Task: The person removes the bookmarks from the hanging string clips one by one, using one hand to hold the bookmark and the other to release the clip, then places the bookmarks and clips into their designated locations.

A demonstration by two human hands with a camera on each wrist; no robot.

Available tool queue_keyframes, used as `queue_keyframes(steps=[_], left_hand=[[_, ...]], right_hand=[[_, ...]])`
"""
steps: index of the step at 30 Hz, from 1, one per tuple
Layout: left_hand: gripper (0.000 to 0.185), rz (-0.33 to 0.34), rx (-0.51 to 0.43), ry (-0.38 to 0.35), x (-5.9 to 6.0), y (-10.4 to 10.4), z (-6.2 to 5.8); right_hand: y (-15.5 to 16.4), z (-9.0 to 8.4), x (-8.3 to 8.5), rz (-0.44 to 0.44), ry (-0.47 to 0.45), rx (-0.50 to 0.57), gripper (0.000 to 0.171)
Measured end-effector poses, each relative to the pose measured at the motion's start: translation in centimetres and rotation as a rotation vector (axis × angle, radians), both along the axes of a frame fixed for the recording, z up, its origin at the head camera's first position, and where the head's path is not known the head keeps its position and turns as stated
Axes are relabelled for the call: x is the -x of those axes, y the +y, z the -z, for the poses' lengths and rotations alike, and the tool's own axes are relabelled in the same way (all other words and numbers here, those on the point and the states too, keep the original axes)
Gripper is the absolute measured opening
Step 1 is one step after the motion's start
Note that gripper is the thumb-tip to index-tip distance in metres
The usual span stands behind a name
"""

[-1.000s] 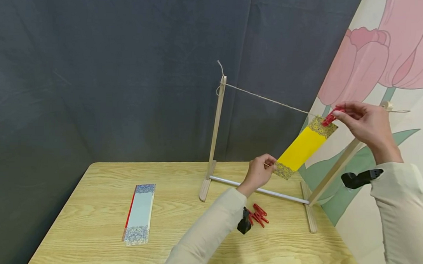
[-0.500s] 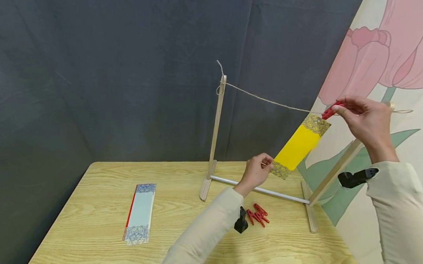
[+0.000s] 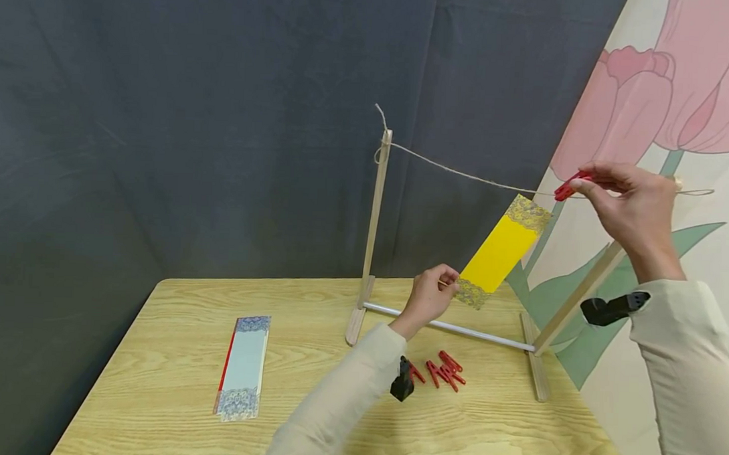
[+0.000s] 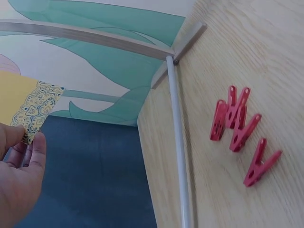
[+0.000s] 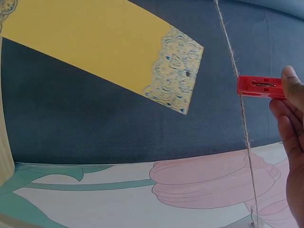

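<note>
My left hand (image 3: 428,295) pinches a yellow bookmark (image 3: 501,251) by its lower left corner. The bookmark is held up at a slant and has a lace-pattern band at each end; a small hole shows in its upper band in the right wrist view. To its right, my right hand (image 3: 633,213) pinches a red clothespin (image 5: 259,86) between thumb and fingers. The clothespin's tip is on the twine (image 5: 243,116), and a gap separates it from the bookmark's upper end. The twine runs between two wooden posts, and its right part passes behind my right hand.
Several red clothespins (image 4: 240,130) lie on the wooden table (image 3: 173,355) below the stand. A light blue bookmark (image 3: 242,367) lies over others at the left, a red edge showing. A white rod (image 3: 481,334) joins the stand's wooden posts (image 3: 377,221) near the tabletop.
The yellow bookmark has moved left and away from the clothespin with my left hand. My right hand has risen slightly with the clothespin. The twine sags a little more.
</note>
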State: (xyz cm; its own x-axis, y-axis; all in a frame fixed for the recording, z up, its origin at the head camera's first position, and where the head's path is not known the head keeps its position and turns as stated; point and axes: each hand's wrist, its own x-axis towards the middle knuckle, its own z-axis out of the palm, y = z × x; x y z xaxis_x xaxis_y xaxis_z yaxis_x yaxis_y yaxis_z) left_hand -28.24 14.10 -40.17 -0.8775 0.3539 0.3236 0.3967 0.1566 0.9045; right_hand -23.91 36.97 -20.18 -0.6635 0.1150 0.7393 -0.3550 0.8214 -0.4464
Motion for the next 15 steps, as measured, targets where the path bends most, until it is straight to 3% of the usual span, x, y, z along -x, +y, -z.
queue_keyframes(steps=[5,15], left_hand=[[0.008,0.009,0.016,0.008,0.4,-1.2,0.0],[0.008,0.027,0.023,0.013,0.7,-2.7,0.0]], right_hand=[[-0.4,-0.1,0.0,0.003,0.060,-0.019,0.026],[-0.7,-0.2,-0.2,-0.029,0.094,0.005,0.027]])
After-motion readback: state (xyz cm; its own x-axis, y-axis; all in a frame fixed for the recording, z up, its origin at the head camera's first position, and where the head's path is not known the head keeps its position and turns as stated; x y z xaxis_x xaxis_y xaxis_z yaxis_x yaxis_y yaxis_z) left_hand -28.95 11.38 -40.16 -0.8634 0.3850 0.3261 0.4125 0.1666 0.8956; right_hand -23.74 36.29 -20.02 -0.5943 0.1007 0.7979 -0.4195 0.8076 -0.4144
